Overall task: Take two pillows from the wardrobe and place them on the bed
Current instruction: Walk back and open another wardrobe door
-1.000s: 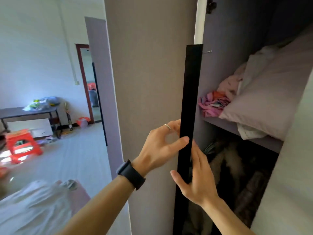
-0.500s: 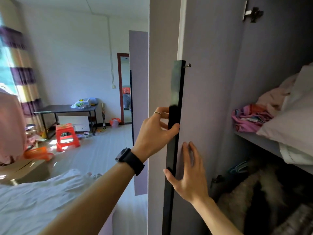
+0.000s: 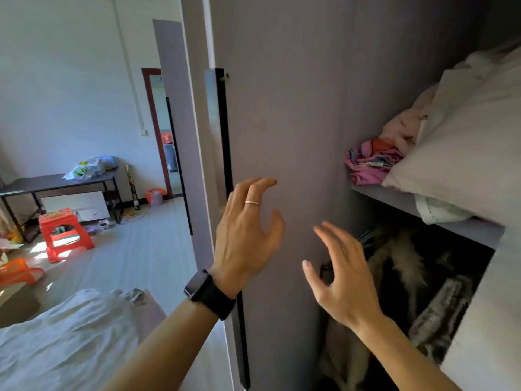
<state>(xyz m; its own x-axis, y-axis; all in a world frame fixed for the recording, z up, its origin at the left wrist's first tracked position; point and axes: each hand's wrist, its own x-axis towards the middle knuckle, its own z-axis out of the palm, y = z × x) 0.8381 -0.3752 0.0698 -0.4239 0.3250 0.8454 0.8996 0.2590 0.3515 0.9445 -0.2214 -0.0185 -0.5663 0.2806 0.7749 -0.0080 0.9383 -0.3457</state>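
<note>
The wardrobe door (image 3: 284, 114) stands swung wide, its black handle strip (image 3: 225, 153) along the left edge. A pale pillow (image 3: 462, 159) lies on the upper shelf (image 3: 462, 224) at the right, with white bedding under and above it. My left hand (image 3: 248, 235), wearing a ring and a black watch, hovers in front of the door's inner face with fingers apart, holding nothing. My right hand (image 3: 341, 275) is also off the door, fingers spread, just left of the lower compartment. The bed (image 3: 62, 345) with a white sheet lies at the bottom left.
Pink clothes (image 3: 369, 162) are bunched at the shelf's back. Furry dark garments (image 3: 406, 280) fill the lower compartment. Across the room stand a dark table (image 3: 56, 182), a red stool (image 3: 63, 232), an orange basket (image 3: 17, 273) and a doorway (image 3: 163, 131). A second wardrobe door (image 3: 172, 80) is also swung out.
Both hands have let go of the black handle strip and moved right, off the door. The door has swung further out, and the view shifted toward the wardrobe's inside.
</note>
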